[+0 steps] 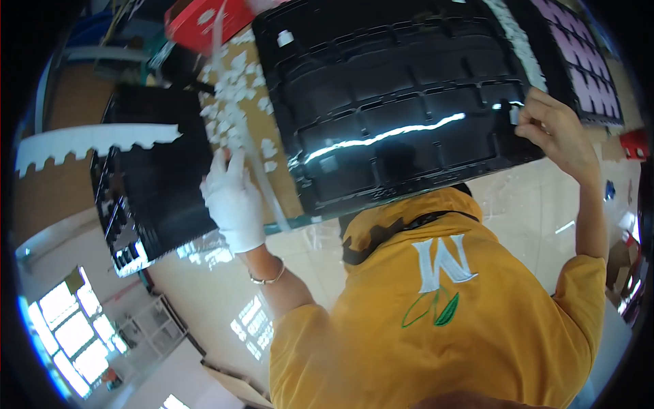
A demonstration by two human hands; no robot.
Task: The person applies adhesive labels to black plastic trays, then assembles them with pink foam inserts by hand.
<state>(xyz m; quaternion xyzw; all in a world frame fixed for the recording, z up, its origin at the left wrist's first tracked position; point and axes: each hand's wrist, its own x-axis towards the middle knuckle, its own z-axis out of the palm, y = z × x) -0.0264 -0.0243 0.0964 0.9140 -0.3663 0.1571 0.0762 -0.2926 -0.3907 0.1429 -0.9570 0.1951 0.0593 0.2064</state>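
My right hand (557,133) is bare, its thumb and fingers pinched together at the right edge of a large black plastic tray (402,102). A small white piece (515,114) shows at those fingertips, against the tray. My left hand (235,199) wears a white glove. Its visible fingers point away from me and stand apart, at the near end of a scatter of small white pieces (235,88). The tray has rows of shallow rectangular compartments and a glossy surface. Another small white piece (285,38) lies near its far left corner.
Left of the scraps stand black trays (160,184), with a notched white strip (95,143) beside them. A red box (208,24) sits at the back. At far right is a black tray holding pink pieces (582,58). A translucent strip (262,180) runs past my left hand.
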